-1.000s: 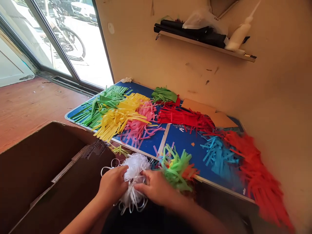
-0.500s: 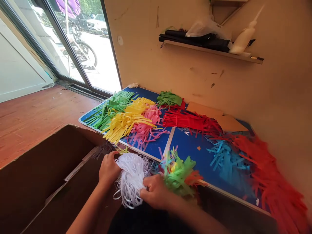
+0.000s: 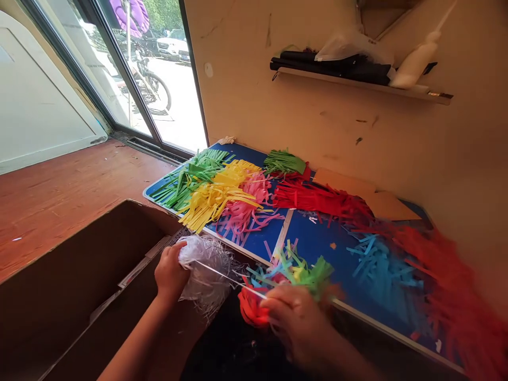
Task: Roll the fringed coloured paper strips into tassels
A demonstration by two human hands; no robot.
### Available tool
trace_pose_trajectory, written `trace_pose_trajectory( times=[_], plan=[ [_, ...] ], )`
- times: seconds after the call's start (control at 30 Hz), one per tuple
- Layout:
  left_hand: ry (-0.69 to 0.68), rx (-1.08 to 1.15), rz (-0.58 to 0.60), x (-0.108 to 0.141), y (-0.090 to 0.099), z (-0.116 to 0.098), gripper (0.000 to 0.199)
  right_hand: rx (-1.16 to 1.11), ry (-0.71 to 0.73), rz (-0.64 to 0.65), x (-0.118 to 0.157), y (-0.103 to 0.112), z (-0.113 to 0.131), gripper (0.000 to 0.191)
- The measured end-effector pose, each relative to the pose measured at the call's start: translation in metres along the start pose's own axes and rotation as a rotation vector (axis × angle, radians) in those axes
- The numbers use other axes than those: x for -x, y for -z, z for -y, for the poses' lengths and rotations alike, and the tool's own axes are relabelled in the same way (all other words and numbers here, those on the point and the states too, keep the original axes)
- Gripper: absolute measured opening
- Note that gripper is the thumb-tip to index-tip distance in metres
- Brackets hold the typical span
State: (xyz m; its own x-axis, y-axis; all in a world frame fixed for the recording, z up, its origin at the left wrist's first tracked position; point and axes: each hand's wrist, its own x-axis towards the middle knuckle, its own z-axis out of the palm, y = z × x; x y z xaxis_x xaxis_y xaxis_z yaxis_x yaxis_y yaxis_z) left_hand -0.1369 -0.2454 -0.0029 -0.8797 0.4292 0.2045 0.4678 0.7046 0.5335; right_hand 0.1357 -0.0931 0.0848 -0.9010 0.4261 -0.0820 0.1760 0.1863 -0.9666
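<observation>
1. Room: reddish wooden floor [image 3: 67, 206], a glass door [image 3: 182, 106] with a bicycle [image 3: 153, 87] beyond it, and a scuffed cream wall [image 3: 301, 127] carrying a narrow shelf [image 3: 357, 84] with a white squeeze bottle [image 3: 416, 61].
2. Surface: blue-topped table [image 3: 317, 248] with pale edging, holding loose heaps of green strips [image 3: 186, 182], yellow strips [image 3: 216, 198], pink strips [image 3: 248, 211], red strips [image 3: 313, 196] and blue strips [image 3: 381, 270]. Blurred orange-red strips [image 3: 448, 296] lie at the far right, and brown card pieces [image 3: 365, 190] lie against the wall.
3. Container: open cardboard box [image 3: 79, 296], at the near left beside the table.
4. Left hand [image 3: 170, 275]: fingers curled and pressed closed around a white paper bundle [image 3: 204, 275], over the table's near edge.
5. Right hand [image 3: 297, 328]: fingers pressed together, apparently pinching the end of a single white strip [image 3: 232, 279] drawn taut from the bundle. Nearest are a mixed green-and-blue bunch [image 3: 293, 270] and a red-orange tuft [image 3: 250, 309].
6. Handling: likely very light, soft and tear-prone. Best held gathered at the bundle's dense middle, as a lone strip may snag or rip.
</observation>
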Motion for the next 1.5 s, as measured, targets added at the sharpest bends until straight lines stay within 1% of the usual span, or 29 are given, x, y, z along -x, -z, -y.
trace_pose_trajectory(
  times=[0.1,0.2,0.27,0.33,0.4,0.43,0.5,0.57,0.63,0.7,0.77,0.8,0.83,0.93,0.97,1.03,1.1,1.17,1.23,1.27,1.33,1.43,1.5],
  plan=[
    [-0.052,-0.075,0.087,0.000,0.002,0.000,0.038,-0.098,-0.024,-0.114,0.028,0.026,0.007,0.039],
    [-0.071,-0.137,0.120,-0.005,0.002,-0.002,0.049,-0.131,-0.064,-0.179,0.048,0.039,0.000,0.035],
    [-0.053,-0.167,0.125,-0.009,0.004,-0.004,0.054,-0.205,-0.136,-0.228,0.053,0.039,-0.010,0.037],
    [-0.036,-0.177,0.131,-0.011,0.012,-0.009,0.053,-0.307,-0.224,-0.277,0.051,0.033,-0.018,0.039],
    [-0.052,-0.154,0.149,-0.008,0.025,-0.015,0.051,-0.349,-0.265,-0.270,0.045,0.027,-0.022,0.038],
    [-0.079,-0.128,0.177,-0.005,0.032,-0.018,0.048,-0.344,-0.259,-0.248,0.042,0.024,-0.022,0.036],
    [-0.157,-0.063,0.292,0.000,0.044,-0.025,0.043,-0.320,-0.214,-0.188,0.037,0.019,-0.019,0.034],
    [-0.231,-0.011,0.441,0.005,0.048,-0.029,0.043,-0.305,-0.170,-0.154,0.036,0.016,-0.014,0.033],
    [-0.292,0.002,0.589,0.009,0.042,-0.031,0.043,-0.306,-0.139,-0.155,0.037,0.016,-0.009,0.034],
    [-0.359,-0.014,0.745,0.017,0.028,-0.032,0.044,-0.320,-0.107,-0.183,0.040,0.017,-0.005,0.037],
    [-0.423,-0.057,0.878,0.028,0.013,-0.034,0.053,-0.345,-0.068,-0.215,0.043,0.020,-0.003,0.038],
    [-0.452,-0.081,0.914,0.034,0.006,-0.036,0.057,-0.352,-0.053,-0.217,0.045,0.021,-0.002,0.038],
    [-0.481,-0.102,0.924,0.040,0.000,-0.040,0.059,-0.354,-0.043,-0.208,0.046,0.023,-0.001,0.038],
    [-0.600,-0.089,0.904,0.049,-0.011,-0.054,0.056,-0.306,-0.047,-0.133,0.048,0.026,0.002,0.039],
    [-0.652,-0.060,0.913,0.049,-0.014,-0.059,0.055,-0.279,-0.044,-0.107,0.049,0.026,0.003,0.039],
    [-0.748,0.005,0.974,0.045,-0.021,-0.067,0.052,-0.229,-0.026,-0.084,0.051,0.027,0.004,0.037],
    [-0.795,0.045,1.037,0.038,-0.028,-0.069,0.044,-0.208,-0.008,-0.100,0.053,0.029,0.003,0.037],
    [-0.780,0.066,1.049,0.028,-0.029,-0.064,0.027,-0.219,-0.021,-0.191,0.056,0.034,-0.001,0.037],
    [-0.729,0.108,1.020,0.018,-0.022,-0.057,0.009,-0.283,-0.092,-0.352,0.059,0.042,-0.007,0.039],
    [-0.701,0.143,1.007,0.015,-0.016,-0.053,0.006,-0.338,-0.137,-0.431,0.060,0.046,-0.010,0.040],
    [-0.647,0.223,1.010,0.011,-0.002,-0.047,0.011,-0.461,-0.218,-0.521,0.062,0.051,-0.015,0.043],
    [-0.563,0.305,1.090,0.015,0.014,-0.046,0.003,-0.566,-0.243,-0.523,0.061,0.054,-0.016,0.042],
    [-0.502,0.347,1.152,0.019,0.018,-0.047,0.018,-0.599,-0.256,-0.531,0.059,0.055,-0.015,0.042]
  ],
)
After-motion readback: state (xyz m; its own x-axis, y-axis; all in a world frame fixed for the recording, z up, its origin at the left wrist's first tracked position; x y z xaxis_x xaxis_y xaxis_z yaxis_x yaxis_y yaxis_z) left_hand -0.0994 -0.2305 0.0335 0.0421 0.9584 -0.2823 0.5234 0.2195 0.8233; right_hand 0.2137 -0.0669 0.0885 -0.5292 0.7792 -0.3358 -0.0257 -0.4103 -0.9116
